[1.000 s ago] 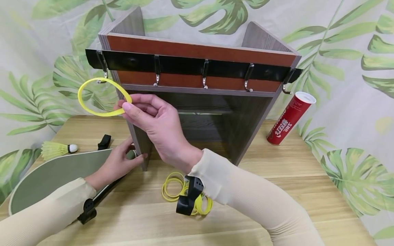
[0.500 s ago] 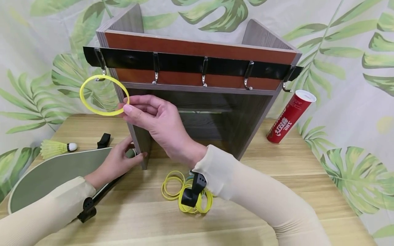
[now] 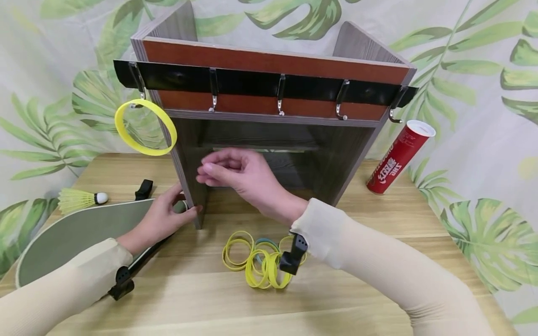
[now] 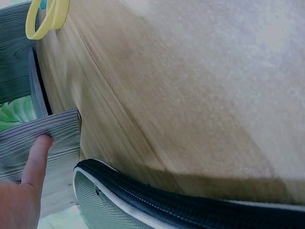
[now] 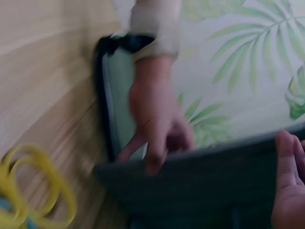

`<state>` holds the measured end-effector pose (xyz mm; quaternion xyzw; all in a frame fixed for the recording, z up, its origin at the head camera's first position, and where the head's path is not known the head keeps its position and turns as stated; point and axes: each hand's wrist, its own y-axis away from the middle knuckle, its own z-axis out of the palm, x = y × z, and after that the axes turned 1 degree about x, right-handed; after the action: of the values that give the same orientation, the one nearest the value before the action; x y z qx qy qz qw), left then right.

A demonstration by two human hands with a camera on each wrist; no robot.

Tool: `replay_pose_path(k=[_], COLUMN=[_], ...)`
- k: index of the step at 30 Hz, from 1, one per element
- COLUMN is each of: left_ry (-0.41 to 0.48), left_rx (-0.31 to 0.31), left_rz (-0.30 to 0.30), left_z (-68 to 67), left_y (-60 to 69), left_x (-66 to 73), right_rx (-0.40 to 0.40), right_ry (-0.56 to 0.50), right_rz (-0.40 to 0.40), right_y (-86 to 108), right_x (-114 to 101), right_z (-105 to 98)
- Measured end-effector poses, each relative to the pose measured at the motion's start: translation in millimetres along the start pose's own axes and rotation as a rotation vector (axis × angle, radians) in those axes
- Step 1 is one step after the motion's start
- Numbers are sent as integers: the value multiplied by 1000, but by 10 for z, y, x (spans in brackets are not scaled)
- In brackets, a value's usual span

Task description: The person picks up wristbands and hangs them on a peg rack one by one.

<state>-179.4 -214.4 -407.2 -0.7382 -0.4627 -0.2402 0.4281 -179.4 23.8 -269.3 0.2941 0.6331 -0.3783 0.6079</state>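
Observation:
A yellow ring (image 3: 119,122) hangs from the leftmost hook (image 3: 137,79) of the black hook rail (image 3: 248,84) on a grey wooden shelf unit. To its right, in front of the shelf's opening, my right hand (image 3: 256,182) is in the air with loosely bent fingers and nothing in them. My left hand (image 3: 157,221) grips the lower edge of the left side panel (image 3: 185,182), the thumb on one face and fingers round the other. In the left wrist view a finger (image 4: 37,162) lies on the panel (image 4: 62,138).
Several yellow rings (image 3: 260,268) and a teal one lie on the table (image 3: 201,298) in front of the shelf. At the left are a green racket cover (image 3: 84,233), a shuttlecock (image 3: 80,199) and a black strap piece (image 3: 144,190). A red tube (image 3: 397,158) stands at the right.
My right hand has let go of the yellow ring and moved right and down from it. The ring now hangs on the leftmost hook. My left hand stays on the panel.

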Motion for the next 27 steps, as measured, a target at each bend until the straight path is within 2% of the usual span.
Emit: replay_pose_path(k=[6,10,19,27], left_ry=[-21,-37,-53,-49], left_rx=[-4,-16,-41,-45], left_rz=[-18,-43,-76,-75], left_z=[7,-14,-34,-36], left_y=[3,9,13,13], left_x=[19,42,57,63], right_rx=[-101,-175,-300,-409], right_ry=[287,421,578,684], right_rz=[169,232,417,491], right_y=[136,243,456,506], right_x=[239,434,748,824], right_z=[-303,-457,-638,-641])
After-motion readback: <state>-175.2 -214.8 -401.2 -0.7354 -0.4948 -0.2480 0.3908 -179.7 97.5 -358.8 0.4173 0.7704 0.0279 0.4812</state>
